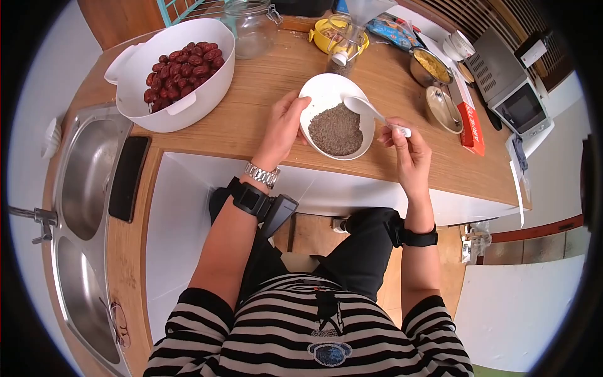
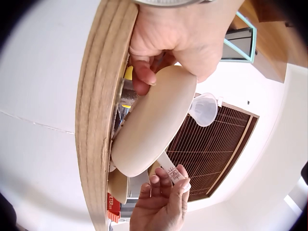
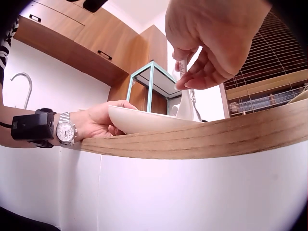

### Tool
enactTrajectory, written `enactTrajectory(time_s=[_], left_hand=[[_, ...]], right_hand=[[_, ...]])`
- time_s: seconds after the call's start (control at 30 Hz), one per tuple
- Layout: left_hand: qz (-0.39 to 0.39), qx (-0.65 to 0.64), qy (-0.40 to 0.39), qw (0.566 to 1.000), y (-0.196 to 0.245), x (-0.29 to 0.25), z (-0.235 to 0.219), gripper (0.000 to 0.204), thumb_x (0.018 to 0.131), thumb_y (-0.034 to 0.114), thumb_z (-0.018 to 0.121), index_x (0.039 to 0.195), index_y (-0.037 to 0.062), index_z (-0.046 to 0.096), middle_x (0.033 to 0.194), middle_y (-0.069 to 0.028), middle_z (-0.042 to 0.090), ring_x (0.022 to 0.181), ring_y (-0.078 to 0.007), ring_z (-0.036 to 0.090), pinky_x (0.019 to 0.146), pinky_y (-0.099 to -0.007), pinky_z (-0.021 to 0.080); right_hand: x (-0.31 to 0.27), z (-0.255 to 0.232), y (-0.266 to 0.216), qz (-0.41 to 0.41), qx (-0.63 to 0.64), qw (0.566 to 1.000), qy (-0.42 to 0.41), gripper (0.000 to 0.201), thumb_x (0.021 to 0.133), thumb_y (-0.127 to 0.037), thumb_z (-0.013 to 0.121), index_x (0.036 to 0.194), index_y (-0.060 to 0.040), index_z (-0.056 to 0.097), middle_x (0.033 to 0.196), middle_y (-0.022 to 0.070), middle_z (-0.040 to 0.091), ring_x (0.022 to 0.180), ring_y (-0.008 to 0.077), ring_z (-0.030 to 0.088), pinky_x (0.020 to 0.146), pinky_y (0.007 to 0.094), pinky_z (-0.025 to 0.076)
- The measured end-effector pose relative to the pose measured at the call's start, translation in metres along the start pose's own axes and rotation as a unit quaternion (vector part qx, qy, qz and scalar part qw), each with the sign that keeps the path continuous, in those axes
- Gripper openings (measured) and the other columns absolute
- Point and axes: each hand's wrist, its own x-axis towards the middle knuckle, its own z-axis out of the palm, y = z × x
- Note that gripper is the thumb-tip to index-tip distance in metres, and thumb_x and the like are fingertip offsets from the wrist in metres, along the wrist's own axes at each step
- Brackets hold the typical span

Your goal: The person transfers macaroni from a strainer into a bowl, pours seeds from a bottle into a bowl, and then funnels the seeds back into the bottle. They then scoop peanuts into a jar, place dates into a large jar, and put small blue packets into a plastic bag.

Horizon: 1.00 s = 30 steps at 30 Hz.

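A white bowl (image 1: 322, 93) stands near the counter's front edge, with small grey-brown grains (image 1: 337, 133) gathered toward its near side. My left hand (image 1: 281, 129) grips the bowl's left side, thumb over the rim and fingers underneath, as the left wrist view shows. At the right, my right hand (image 1: 411, 157) pinches the handle of a white spoon (image 1: 359, 105) between thumb and fingers. The spoon's head is over the bowl's far right part, by the edge of the grains. In the right wrist view the spoon (image 3: 185, 103) slants down into the bowl.
Behind the bowl stands a clear bottle (image 1: 342, 68) with a funnel (image 1: 370, 9) above it. A white basin (image 1: 132, 103) of red dates and a glass jar (image 1: 251, 38) are at the left. A metal bowl (image 1: 432, 74), beige bowl (image 1: 443, 110) and red box (image 1: 471, 129) lie right.
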Motion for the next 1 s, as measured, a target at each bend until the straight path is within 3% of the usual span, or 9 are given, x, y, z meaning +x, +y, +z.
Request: enactTrajectory(time_s=[0.13, 0.53, 0.67, 0.8, 0.93, 1.0], left_hand=[[-0.004, 0.001, 0.002, 1.000, 0.002, -0.001, 0.000, 0.029, 0.081, 0.020, 0.044, 0.101, -0.0008, 0.049, 0.069, -0.0020, 0.054, 0.049, -0.0058, 0.051, 0.035, -0.0187, 0.038], [0.007, 0.009, 0.004, 1.000, -0.002, 0.001, -0.001, 0.030, 0.081, 0.019, 0.044, 0.103, -0.0016, 0.048, 0.075, -0.0032, 0.056, 0.056, -0.0067, 0.054, 0.040, -0.0194, 0.041], [0.006, 0.001, 0.011, 1.000, -0.001, 0.001, 0.000, 0.031, 0.081, 0.020, 0.044, 0.103, -0.0018, 0.048, 0.077, -0.0035, 0.056, 0.058, -0.0070, 0.054, 0.042, -0.0192, 0.042], [0.010, -0.005, 0.014, 1.000, 0.001, -0.001, -0.001, 0.030, 0.080, 0.021, 0.044, 0.101, -0.0015, 0.048, 0.075, -0.0042, 0.055, 0.054, -0.0081, 0.053, 0.037, -0.0200, 0.040], [0.011, -0.003, 0.031, 0.999, 0.005, -0.003, 0.001, 0.030, 0.080, 0.021, 0.046, 0.098, -0.0016, 0.048, 0.069, -0.0048, 0.053, 0.048, -0.0090, 0.051, 0.033, -0.0202, 0.037], [0.013, 0.001, 0.037, 0.999, 0.005, -0.002, 0.001, 0.030, 0.080, 0.022, 0.046, 0.098, -0.0019, 0.047, 0.069, -0.0049, 0.054, 0.048, -0.0089, 0.051, 0.033, -0.0197, 0.037]], right_hand=[[-0.004, -0.002, -0.003, 0.026, 0.056, 0.998, -0.014, 0.020, 0.085, -0.012, 0.046, 0.097, 0.0011, 0.053, 0.079, 0.0055, 0.057, 0.070, 0.0100, 0.053, 0.065, 0.0215, 0.043], [-0.011, 0.002, -0.017, 0.001, 0.029, 0.998, -0.055, 0.018, 0.084, -0.010, 0.048, 0.095, 0.0011, 0.055, 0.077, 0.0066, 0.058, 0.069, 0.0107, 0.054, 0.065, 0.0218, 0.044], [0.002, -0.003, -0.017, -0.033, -0.076, 0.996, -0.016, 0.015, 0.083, -0.009, 0.048, 0.091, 0.0005, 0.056, 0.075, 0.0068, 0.058, 0.067, 0.0119, 0.055, 0.063, 0.0227, 0.044], [0.007, -0.011, -0.010, -0.081, -0.206, 0.974, -0.046, 0.014, 0.082, -0.009, 0.049, 0.089, 0.0014, 0.056, 0.069, 0.0083, 0.056, 0.062, 0.0139, 0.055, 0.059, 0.0236, 0.043], [-0.004, -0.007, -0.003, -0.045, -0.141, 0.989, -0.012, 0.015, 0.083, -0.010, 0.049, 0.089, 0.0018, 0.056, 0.069, 0.0080, 0.056, 0.060, 0.0135, 0.054, 0.057, 0.0228, 0.042], [-0.011, 0.001, -0.002, 0.012, -0.010, 0.999, 0.051, 0.017, 0.084, -0.011, 0.046, 0.091, 0.0025, 0.054, 0.068, 0.0084, 0.056, 0.059, 0.0132, 0.053, 0.056, 0.0216, 0.042]])
